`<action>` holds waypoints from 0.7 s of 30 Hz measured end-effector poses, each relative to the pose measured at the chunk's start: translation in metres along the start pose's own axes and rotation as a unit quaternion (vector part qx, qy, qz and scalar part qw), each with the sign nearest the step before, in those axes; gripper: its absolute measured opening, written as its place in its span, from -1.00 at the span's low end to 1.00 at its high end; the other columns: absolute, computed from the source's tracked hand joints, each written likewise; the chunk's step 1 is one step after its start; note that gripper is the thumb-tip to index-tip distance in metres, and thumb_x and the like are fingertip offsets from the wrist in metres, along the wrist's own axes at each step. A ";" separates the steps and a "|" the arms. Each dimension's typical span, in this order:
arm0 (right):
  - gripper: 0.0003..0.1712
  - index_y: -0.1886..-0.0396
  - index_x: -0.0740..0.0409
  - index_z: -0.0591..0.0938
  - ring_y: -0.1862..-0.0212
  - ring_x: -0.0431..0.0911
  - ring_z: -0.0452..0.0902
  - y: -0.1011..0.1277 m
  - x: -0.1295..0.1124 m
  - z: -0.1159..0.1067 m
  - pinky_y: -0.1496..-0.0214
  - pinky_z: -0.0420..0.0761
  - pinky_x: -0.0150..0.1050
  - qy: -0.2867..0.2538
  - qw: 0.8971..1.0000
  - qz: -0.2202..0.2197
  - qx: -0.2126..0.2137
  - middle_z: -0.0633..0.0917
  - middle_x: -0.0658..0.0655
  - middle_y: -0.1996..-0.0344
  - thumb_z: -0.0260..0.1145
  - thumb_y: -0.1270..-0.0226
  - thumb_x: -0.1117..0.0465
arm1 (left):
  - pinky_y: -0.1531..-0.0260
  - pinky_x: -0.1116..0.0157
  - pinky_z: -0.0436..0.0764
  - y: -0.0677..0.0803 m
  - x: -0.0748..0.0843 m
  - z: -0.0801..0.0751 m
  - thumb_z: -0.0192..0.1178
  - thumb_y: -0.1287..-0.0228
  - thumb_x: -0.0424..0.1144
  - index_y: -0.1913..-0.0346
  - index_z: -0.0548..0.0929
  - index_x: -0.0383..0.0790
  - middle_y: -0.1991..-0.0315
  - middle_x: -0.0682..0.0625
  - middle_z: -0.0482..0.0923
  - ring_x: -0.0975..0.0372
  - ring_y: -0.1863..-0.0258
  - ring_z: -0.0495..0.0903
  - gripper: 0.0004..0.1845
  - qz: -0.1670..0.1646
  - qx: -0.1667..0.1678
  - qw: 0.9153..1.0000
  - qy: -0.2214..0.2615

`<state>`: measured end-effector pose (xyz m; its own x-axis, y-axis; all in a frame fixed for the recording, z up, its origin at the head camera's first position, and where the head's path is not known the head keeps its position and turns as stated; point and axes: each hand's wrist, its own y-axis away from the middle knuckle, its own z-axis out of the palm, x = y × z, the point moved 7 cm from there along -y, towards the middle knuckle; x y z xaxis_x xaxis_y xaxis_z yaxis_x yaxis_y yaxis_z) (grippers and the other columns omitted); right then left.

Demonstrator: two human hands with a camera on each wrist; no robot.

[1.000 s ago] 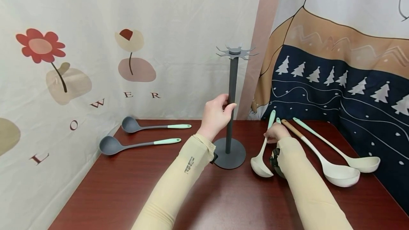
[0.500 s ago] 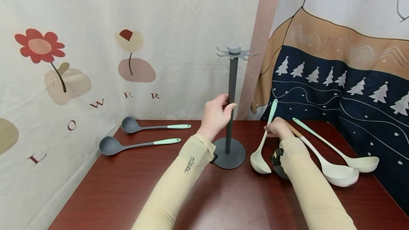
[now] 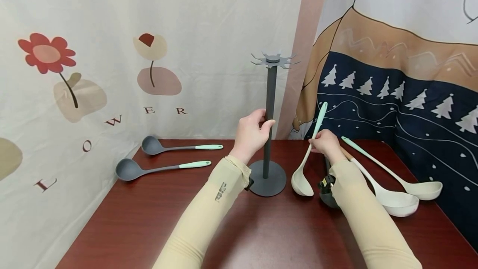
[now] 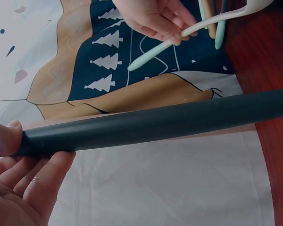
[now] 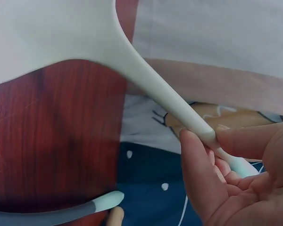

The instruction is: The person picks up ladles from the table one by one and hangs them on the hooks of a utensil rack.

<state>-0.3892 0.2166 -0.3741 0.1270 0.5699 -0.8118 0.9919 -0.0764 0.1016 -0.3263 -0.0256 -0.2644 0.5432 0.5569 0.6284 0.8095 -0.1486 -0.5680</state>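
Near the middle of the table, a dark grey utensil stand point(image 3: 272, 90) rises from a round base, with a ring of hooks on top. My left hand point(image 3: 252, 136) grips its post, thumb on one side and fingers on the other, as the left wrist view shows. To the right, my right hand point(image 3: 325, 143) pinches a white ladle point(image 5: 160, 89) between thumb and fingers where its neck meets the mint-green handle point(image 4: 151, 55). The ladle leans with its handle up and its bowl point(image 3: 301, 182) down, beside the stand's base. No hook carries anything.
Two grey ladles with mint handles, one behind point(image 3: 152, 145) and one in front point(image 3: 128, 170), lie at left. Partly under my right wrist is a dark ladle point(image 3: 328, 200). A white ladle with wooden handle point(image 3: 397, 204) and another white ladle point(image 3: 427, 190) lie at right. Printed curtains hang behind.
My right hand has raised the white ladle's handle, and its bowl has shifted slightly up and left in the head view. My left hand stays on the stand's post.
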 end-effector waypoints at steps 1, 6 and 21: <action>-0.82 0.20 0.52 0.50 0.36 -0.05 0.73 0.001 -0.002 -0.001 0.26 0.70 -0.26 0.000 1.000 -0.008 0.005 0.58 0.43 0.19 0.22 -0.40 0.39 | 0.33 0.31 0.62 0.000 0.000 0.000 0.24 -0.39 -0.23 0.03 0.64 -0.22 0.29 0.00 0.71 0.24 0.35 0.65 -0.81 -0.001 -0.001 1.000 0.001; -0.76 0.11 0.48 0.41 0.28 0.06 0.75 0.005 -0.008 -0.004 0.25 0.70 -0.24 0.010 0.998 -0.043 0.034 0.66 0.52 0.12 0.21 -0.40 0.36 | 0.34 0.31 0.63 0.000 0.000 0.000 0.24 -0.39 -0.22 0.02 0.64 -0.22 0.29 -0.01 0.71 0.24 0.36 0.65 -0.80 -0.005 -0.002 1.000 0.005; -0.74 0.04 0.43 0.41 0.23 0.16 0.71 0.015 -0.017 -0.010 0.16 0.69 -0.14 0.021 0.991 -0.092 0.092 0.62 0.38 0.23 0.22 -0.41 0.36 | 0.33 0.30 0.63 0.000 0.000 0.000 0.24 -0.39 -0.23 0.04 0.64 -0.22 0.30 -0.01 0.71 0.24 0.35 0.66 -0.81 -0.005 -0.002 1.000 0.009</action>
<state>-0.3768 0.2140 -0.3533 -0.0528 0.6213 -0.7818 0.9813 -0.1130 -0.1560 -0.3261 -0.0256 -0.2641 0.5395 0.5441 0.6426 0.8152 -0.1467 -0.5602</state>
